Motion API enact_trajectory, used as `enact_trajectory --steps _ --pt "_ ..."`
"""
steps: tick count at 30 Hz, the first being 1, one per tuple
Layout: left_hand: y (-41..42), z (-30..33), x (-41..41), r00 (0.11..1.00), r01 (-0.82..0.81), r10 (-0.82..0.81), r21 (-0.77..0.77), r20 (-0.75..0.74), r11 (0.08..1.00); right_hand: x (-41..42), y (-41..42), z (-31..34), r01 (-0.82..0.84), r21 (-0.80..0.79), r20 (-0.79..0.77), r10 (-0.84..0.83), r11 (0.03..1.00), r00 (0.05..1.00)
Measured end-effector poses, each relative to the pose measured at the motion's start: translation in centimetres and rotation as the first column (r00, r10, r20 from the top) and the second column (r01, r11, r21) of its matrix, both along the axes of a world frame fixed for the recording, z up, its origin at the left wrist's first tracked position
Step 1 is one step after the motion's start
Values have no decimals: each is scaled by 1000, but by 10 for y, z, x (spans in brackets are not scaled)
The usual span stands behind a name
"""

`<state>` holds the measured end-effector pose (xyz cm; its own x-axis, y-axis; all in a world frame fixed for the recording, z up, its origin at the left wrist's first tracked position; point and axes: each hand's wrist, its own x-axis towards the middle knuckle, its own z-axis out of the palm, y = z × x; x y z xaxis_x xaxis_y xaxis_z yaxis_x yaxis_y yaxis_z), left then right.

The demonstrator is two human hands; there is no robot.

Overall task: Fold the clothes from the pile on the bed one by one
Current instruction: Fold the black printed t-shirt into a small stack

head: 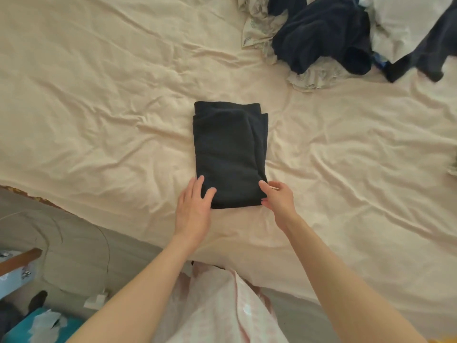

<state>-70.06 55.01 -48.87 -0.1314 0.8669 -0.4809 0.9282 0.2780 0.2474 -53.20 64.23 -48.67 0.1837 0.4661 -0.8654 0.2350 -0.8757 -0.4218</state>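
A bed covered with a creased cream sheet [99, 100] fills most of the view, its near edge running diagonally from the left side down toward the person's body. In the middle of the sheet lies a dark folded garment [230, 154], a neat upright rectangle with several layered edges showing along its far and right sides.

The left hand [194, 206] rests at the garment's near left corner, fingers straight and close together along the left edge, the thumb spread onto the top of the cloth. The right hand [278, 198] is at the near right corner, its fingers lightly bent, fingertips touching the garment's right edge and the thumb against the near corner; it does not plainly grip the fabric.

At the far right of the bed sits the pile of unfolded clothes [341, 35], well apart from the folded piece: a dark navy item bunched on top, a pale patterned fabric beneath it, white cloth further right, and another dark piece at the right edge.

Near the bottom, the person's pale pink garment [217, 310] shows between the forearms. On the floor at the lower left are a thin cable [105, 246], a wooden piece [21, 258] and a teal box [47, 325].
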Motion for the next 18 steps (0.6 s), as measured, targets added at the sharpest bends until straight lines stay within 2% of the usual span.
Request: enact_trajectory --steps 4,7,10,12,13,14,15,16,17,18 --pt "-2 -2 -11 997 20 -23 49 71 999 4 -1 0 60 -17 -68 -61 998 996" --pt "-7 2 -13 994 35 -46 112 102 993 14 -13 3 -18 52 -28 19 998 999" --pt "-14 2 -14 986 32 -54 140 158 990 22 -23 -2 -60 49 19 59 997 998" --pt "-17 -5 -14 967 -57 25 118 253 991 22 -21 -9 -111 47 84 107 993 991" --pt "-16 -9 -14 939 -158 124 80 320 984 20 -19 -12 -135 48 98 130 990 987" --pt "-14 -11 -13 878 -308 274 25 392 951 18 -15 -15 -144 42 82 140 989 987" --pt "-8 -11 -13 767 -483 455 -60 454 874 16 -12 -17 -148 26 43 147 989 988" --pt "0 -10 -13 603 -636 627 -177 493 751 14 -7 -20 -152 3 8 152 988 988" --pt "8 -10 -14 430 -728 749 -296 504 618 11 -4 -22 -162 -24 -13 162 986 987" --pt "16 -9 -15 295 -760 814 -393 499 517 10 0 -23 -173 -51 -29 172 984 985"
